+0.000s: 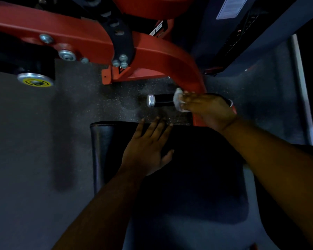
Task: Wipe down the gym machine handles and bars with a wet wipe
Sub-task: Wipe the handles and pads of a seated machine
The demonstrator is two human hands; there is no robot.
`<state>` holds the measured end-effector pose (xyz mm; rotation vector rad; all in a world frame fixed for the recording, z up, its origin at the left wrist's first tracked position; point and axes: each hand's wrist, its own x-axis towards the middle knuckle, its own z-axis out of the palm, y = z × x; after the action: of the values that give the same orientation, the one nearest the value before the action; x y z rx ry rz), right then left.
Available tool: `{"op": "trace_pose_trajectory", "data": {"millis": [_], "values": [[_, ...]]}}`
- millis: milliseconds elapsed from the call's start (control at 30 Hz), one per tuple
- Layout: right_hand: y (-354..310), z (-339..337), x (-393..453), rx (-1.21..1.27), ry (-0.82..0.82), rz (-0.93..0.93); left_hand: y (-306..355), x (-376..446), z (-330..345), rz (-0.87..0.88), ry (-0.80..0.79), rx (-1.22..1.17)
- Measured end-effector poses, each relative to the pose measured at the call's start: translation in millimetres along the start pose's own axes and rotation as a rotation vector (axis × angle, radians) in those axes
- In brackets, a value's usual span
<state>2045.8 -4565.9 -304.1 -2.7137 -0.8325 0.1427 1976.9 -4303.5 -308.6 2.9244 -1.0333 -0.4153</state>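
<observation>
My right hand [209,110] curls its grip round the white wet wipe [179,101], pressing it onto the black handle [163,100] that sticks out from the red bar [170,60] of the machine; the handle's silver end cap [150,100] shows bare just beyond the wipe. My left hand [148,150] lies flat with fingers spread on the black seat pad [105,141], holding nothing. The light is dim, so the wipe's folds are hard to read; it looks bunched.
</observation>
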Motion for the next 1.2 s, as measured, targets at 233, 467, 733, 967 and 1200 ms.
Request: {"op": "trace_pose_trajectory", "data": {"millis": [233,467,733,967,1200], "values": [[-44,-17,44,0.117,0.106,0.041,0,0,1,0.004,-0.005,-0.002],[-34,-5,33,0.172,-0.039,0.317,0,0,0,-0.009,-0.024,0.001],[29,3,-46,0.315,0.243,1.04,2,-1,-3,-0.01,-0.001,0.004],[-33,32,3,0.208,0.281,0.531,2,0,-4,-0.015,-0.008,0.008],[32,17,-38,0.449,0.325,1.136,1,0,-3,-0.014,-0.003,0.008]]}}
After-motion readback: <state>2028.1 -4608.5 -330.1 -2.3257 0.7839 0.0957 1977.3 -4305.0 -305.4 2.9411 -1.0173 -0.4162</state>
